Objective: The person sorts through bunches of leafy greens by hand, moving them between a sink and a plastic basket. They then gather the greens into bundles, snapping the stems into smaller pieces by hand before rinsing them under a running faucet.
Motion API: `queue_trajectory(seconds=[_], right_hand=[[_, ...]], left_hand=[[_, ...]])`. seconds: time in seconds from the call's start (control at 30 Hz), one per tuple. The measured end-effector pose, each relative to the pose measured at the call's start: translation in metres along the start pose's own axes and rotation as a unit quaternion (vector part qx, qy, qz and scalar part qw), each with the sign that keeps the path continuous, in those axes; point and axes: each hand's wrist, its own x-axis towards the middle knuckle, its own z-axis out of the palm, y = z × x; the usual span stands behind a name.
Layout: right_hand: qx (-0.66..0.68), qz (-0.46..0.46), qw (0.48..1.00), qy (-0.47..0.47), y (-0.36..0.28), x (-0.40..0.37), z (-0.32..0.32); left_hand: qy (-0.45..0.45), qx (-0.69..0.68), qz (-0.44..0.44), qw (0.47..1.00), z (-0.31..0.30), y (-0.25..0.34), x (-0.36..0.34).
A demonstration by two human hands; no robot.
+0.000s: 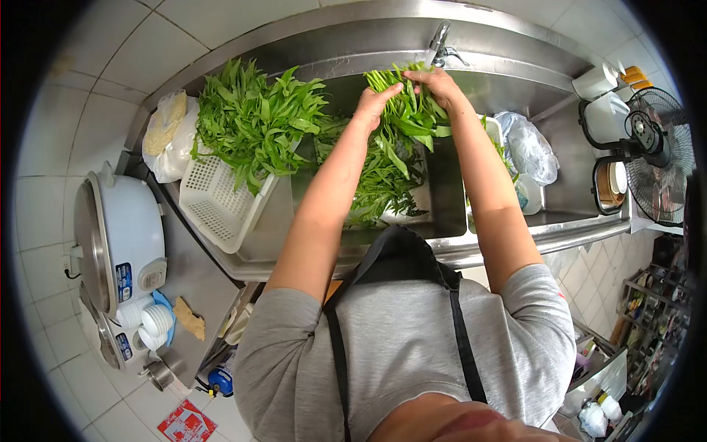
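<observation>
Your left hand (pixel 375 99) and right hand (pixel 440 85) each pinch one bunch of leafy greens (pixel 403 121) above the steel sink (pixel 445 191); a white basket (pixel 217 202) crowds its left edge.

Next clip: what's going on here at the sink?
A person stands at a steel sink and holds a bunch of leafy greens up with both hands, just below the faucet. The left hand and the right hand both grip the bunch near its top, and the leaves hang down. Loose greens lie in the sink beneath. A white basket heaped with more leaves leans on the sink's left edge. Whether water is running cannot be told.
</observation>
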Motion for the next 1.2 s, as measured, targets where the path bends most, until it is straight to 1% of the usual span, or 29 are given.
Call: queue_trajectory(seconds=[0.03, 0.1, 0.17, 0.27, 0.3, 0.33, 0.37, 0.43, 0.47, 0.5, 0.53, 0.57, 0.6, 0.63, 0.67, 0.7, 0.73, 0.77, 0.8, 0.83, 0.9, 0.93, 0.97, 1.03, 1.07, 1.1, 1.13, 1.17, 1.2], right_hand=[[-0.002, 0.0, 1.0, -0.002, 0.0, -0.001, -0.003], [0.06, 0.019, 0.997, 0.033, -0.003, -0.006, -0.008], [0.078, 0.028, 0.996, 0.009, -0.009, -0.009, -0.005], [0.028, 0.048, 0.998, 0.001, -0.014, -0.016, -0.003], [0.033, 0.008, 0.999, -0.02, -0.008, -0.013, -0.004], [0.037, -0.032, 0.998, -0.041, -0.003, -0.01, -0.006], [0.035, -0.032, 0.998, -0.041, -0.001, -0.007, -0.009], [0.102, -0.024, 0.993, 0.046, 0.003, -0.003, -0.017], [0.145, 0.003, 0.988, 0.042, -0.001, -0.006, -0.02], [0.145, 0.003, 0.989, 0.042, -0.002, -0.007, -0.018], [0.12, 0.008, 0.991, 0.058, -0.004, -0.008, -0.018], [0.096, 0.014, 0.992, 0.075, -0.008, -0.011, -0.016], [0.039, 0.014, 0.995, 0.088, -0.011, -0.01, -0.016], [0.039, 0.014, 0.995, 0.088, -0.013, -0.01, -0.017], [0.03, 0.003, 0.996, 0.087, -0.016, -0.011, -0.017], [0.021, -0.009, 0.996, 0.086, -0.022, -0.013, -0.015], [0.028, -0.006, 0.999, 0.046, -0.027, -0.017, -0.014], [0.029, -0.006, 0.999, 0.046, -0.026, -0.016, -0.015], [-0.074, -0.022, 0.995, 0.058, -0.026, -0.015, -0.015], [-0.177, -0.038, 0.981, 0.069, -0.025, -0.013, -0.014], [-0.163, -0.036, 0.985, 0.049, -0.017, -0.005, -0.013], [-0.15, -0.033, 0.988, 0.029, -0.012, 0.0, -0.012], [-0.092, -0.05, 0.995, 0.0, -0.01, 0.0, -0.007], [-0.153, -0.066, 0.986, 0.024, -0.006, -0.003, -0.003], [-0.154, -0.066, 0.986, 0.025, -0.008, -0.004, -0.005], [-0.096, -0.04, 0.995, 0.013, -0.009, -0.006, -0.008], [-0.038, -0.012, 0.999, 0.001, -0.01, -0.008, -0.01], [-0.038, -0.012, 0.999, 0.001, -0.009, -0.009, -0.012], [-0.019, -0.007, 1.0, -0.002, -0.008, -0.009, -0.014]], left_hand=[[0.001, -0.002, 0.001, 1.0, 0.001, 0.001, 0.001], [0.002, -0.018, -0.029, 0.999, 0.003, 0.002, 0.006], [-0.006, -0.007, -0.015, 1.0, 0.008, -0.002, 0.01], [0.008, 0.047, 0.079, 0.996, 0.015, -0.002, 0.013], [0.009, 0.046, 0.08, 0.996, 0.017, 0.002, 0.01], [0.049, 0.065, 0.049, 0.995, 0.018, 0.007, 0.006], [0.089, 0.082, 0.019, 0.992, 0.019, 0.011, 0.004], [0.111, 0.061, 0.017, 0.992, 0.011, 0.004, 0.011], [0.113, 0.052, 0.033, 0.992, 0.005, 0.0, 0.014], [0.114, 0.043, 0.051, 0.991, 0.001, -0.003, 0.017], [0.102, 0.035, 0.093, 0.99, -0.002, -0.008, 0.02], [0.103, 0.034, 0.094, 0.99, -0.007, -0.014, 0.028], [0.165, 0.105, 0.111, 0.974, -0.01, -0.017, 0.034], [0.225, 0.174, 0.127, 0.95, -0.014, -0.021, 0.039], [0.255, 0.233, 0.147, 0.927, -0.015, -0.016, 0.035], [0.255, 0.232, 0.146, 0.927, -0.014, -0.01, 0.029], [0.26, 0.271, 0.154, 0.914, -0.014, -0.004, 0.023], [0.265, 0.309, 0.161, 0.899, -0.015, -0.001, 0.02], [0.242, 0.328, 0.14, 0.902, -0.016, 0.002, 0.018], [0.242, 0.329, 0.141, 0.902, -0.014, 0.005, 0.017], [0.141, 0.289, 0.164, 0.933, -0.012, 0.0, 0.022], [0.113, 0.274, 0.146, 0.944, -0.01, -0.002, 0.028], [0.09, 0.241, 0.156, 0.954, -0.004, -0.002, 0.03], [0.055, 0.255, 0.168, 0.951, 0.005, -0.004, 0.032], [0.025, 0.209, 0.176, 0.962, 0.008, -0.004, 0.033], [0.025, 0.209, 0.176, 0.962, 0.008, -0.004, 0.032], [0.002, 0.215, 0.16, 0.963, 0.007, -0.005, 0.031], [-0.021, 0.221, 0.144, 0.964, 0.008, -0.004, 0.028], [-0.019, 0.205, 0.131, 0.97, 0.008, -0.004, 0.025]])
